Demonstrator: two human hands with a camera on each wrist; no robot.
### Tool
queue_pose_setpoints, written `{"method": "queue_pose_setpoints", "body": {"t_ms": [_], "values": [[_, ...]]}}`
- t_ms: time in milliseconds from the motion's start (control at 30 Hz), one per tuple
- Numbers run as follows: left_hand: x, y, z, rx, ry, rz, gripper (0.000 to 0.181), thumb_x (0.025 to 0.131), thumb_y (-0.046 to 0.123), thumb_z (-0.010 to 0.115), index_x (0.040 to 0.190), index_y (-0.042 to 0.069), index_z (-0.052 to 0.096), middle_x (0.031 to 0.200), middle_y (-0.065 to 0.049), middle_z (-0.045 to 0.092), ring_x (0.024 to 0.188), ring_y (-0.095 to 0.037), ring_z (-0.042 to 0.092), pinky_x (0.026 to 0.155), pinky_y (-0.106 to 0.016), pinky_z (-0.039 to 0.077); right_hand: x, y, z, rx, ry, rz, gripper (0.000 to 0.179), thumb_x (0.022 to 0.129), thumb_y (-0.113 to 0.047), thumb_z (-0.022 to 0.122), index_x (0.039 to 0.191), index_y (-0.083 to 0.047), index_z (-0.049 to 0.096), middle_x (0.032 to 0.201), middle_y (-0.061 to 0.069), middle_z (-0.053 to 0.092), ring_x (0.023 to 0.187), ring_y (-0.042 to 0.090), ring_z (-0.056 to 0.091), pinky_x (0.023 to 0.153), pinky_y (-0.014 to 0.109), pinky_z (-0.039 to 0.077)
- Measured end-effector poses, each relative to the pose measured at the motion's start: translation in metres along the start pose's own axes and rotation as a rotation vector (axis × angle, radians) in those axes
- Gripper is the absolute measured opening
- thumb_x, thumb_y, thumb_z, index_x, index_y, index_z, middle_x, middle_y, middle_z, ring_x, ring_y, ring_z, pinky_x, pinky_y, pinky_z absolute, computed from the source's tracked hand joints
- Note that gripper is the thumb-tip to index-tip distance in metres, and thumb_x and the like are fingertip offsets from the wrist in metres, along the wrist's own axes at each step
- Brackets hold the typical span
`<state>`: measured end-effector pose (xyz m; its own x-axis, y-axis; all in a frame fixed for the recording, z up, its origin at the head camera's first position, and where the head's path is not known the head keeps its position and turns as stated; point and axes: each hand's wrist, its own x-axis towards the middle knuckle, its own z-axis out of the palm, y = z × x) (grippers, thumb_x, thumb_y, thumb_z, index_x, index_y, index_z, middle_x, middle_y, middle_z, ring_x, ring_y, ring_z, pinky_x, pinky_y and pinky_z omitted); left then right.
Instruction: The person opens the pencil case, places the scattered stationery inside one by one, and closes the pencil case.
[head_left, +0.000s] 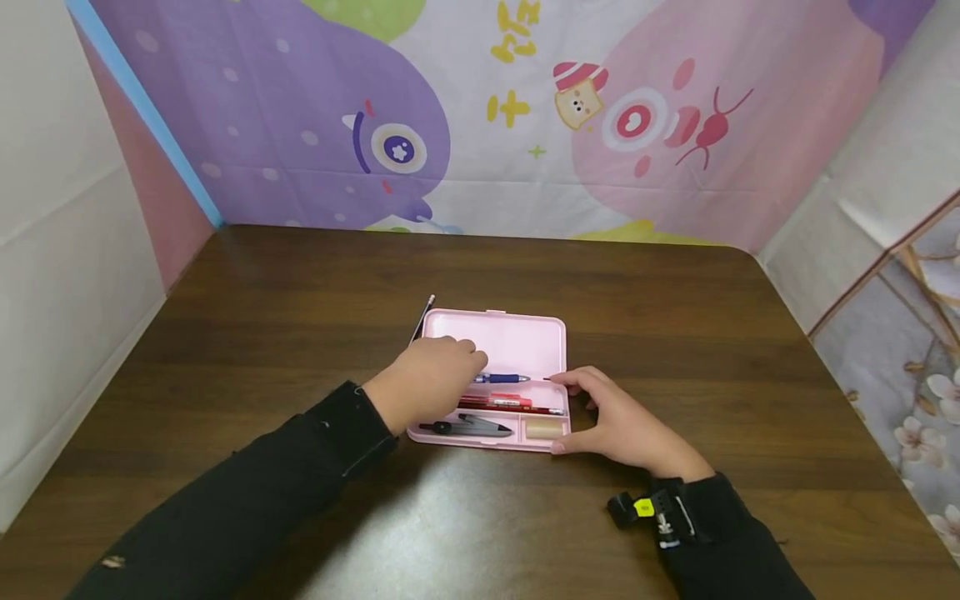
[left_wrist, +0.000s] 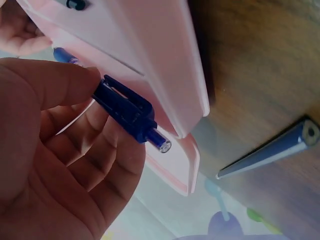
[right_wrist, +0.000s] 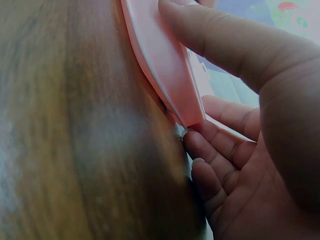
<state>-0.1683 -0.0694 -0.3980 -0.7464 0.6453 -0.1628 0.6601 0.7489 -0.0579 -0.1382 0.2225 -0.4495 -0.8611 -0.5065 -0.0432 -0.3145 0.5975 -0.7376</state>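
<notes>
A pink pencil case (head_left: pixel 517 337) lies open on the table, lid folded back. My left hand (head_left: pixel 431 377) is over its left side and pinches a blue click pen (head_left: pixel 504 378) between thumb and fingers; the clip and button stick out in the left wrist view. My right hand (head_left: pixel 626 429) holds the case's right end, thumb at the front corner and fingers farther back. Inside the case lie a red pencil (head_left: pixel 538 410), a red pen or marker (head_left: pixel 513 400), a grey drawing compass (head_left: pixel 474 427) and a tan block like an eraser (head_left: pixel 543 428). My left hand hides part of the case.
A dark pencil (head_left: pixel 424 315) lies on the wooden table (head_left: pixel 300 292), just beyond the case's left edge. A cartoon-printed cloth (head_left: pixel 510 183) hangs behind the table. White cloth stands at the left side and flowered cloth at the right.
</notes>
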Motion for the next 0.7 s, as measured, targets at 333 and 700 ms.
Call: {"method": "queue_pose_setpoints", "body": {"t_ms": [333, 700], "values": [[-0.0027, 0.0066, 0.0013, 0.05, 0.01, 0.045, 0.02, 0.096, 0.014, 0.074, 0.115, 0.011, 0.071, 0.098, -0.006, 0.071, 0.088, -0.02, 0.069, 0.083, -0.038, 0.058, 0.0003, -0.0013, 0.0006, -0.006, -0.006, 0.013, 0.085, 0.074, -0.043, 0.093, 0.145, -0.018, 0.052, 0.13, 0.001, 0.051, 0.118, 0.021, 0.048, 0.101, 0.046, 0.044], [-0.0039, 0.0098, 0.0024, 0.105, 0.038, 0.082, 0.025, 0.09, 0.019, 0.081, 0.114, 0.013, 0.075, 0.096, -0.003, 0.069, 0.085, -0.018, 0.065, 0.082, -0.035, 0.058, 0.0007, -0.001, 0.0008, 0.003, 0.006, 0.006, 0.086, 0.073, -0.041, 0.095, 0.144, -0.017, 0.053, 0.129, 0.001, 0.052, 0.117, 0.021, 0.048, 0.1, 0.045, 0.043]]}}
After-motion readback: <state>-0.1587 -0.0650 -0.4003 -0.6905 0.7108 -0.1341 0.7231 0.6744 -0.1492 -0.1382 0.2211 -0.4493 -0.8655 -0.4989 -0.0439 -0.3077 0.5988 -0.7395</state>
